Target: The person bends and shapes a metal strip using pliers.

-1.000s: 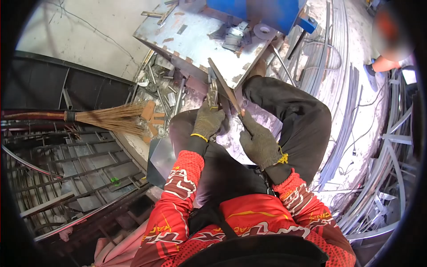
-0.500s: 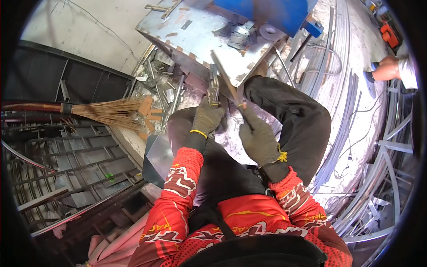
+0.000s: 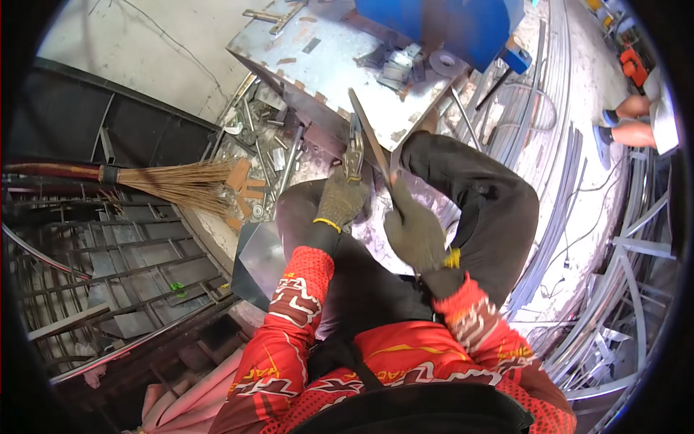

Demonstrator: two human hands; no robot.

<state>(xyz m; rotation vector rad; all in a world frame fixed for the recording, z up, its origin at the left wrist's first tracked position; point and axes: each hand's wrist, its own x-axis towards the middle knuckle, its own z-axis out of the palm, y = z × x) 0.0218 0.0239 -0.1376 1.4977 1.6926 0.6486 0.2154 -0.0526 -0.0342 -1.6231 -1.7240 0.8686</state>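
My gloved left hand (image 3: 343,197) is closed around a short, narrow metal piece (image 3: 354,148) that points up toward the table; its exact kind is hard to make out. In my gloved right hand (image 3: 415,230) is a long flat file (image 3: 369,134), gripped at its lower end and slanting up to the left. The file's blade lies close beside the metal piece; whether they touch cannot be told. Both hands are above my bent legs, just in front of the metal table (image 3: 318,69).
Metal offcuts (image 3: 400,66) and a round disc (image 3: 446,63) lie on the table beside a blue machine (image 3: 441,29). Scrap litters the floor left of it, near a broom (image 3: 170,184). Long metal strips (image 3: 560,202) run along the right, where another person's legs (image 3: 632,134) show.
My right hand has shifted slightly left and down, the file with it. My left hand stays nearly in place with the metal piece. More of the other person's legs shows.
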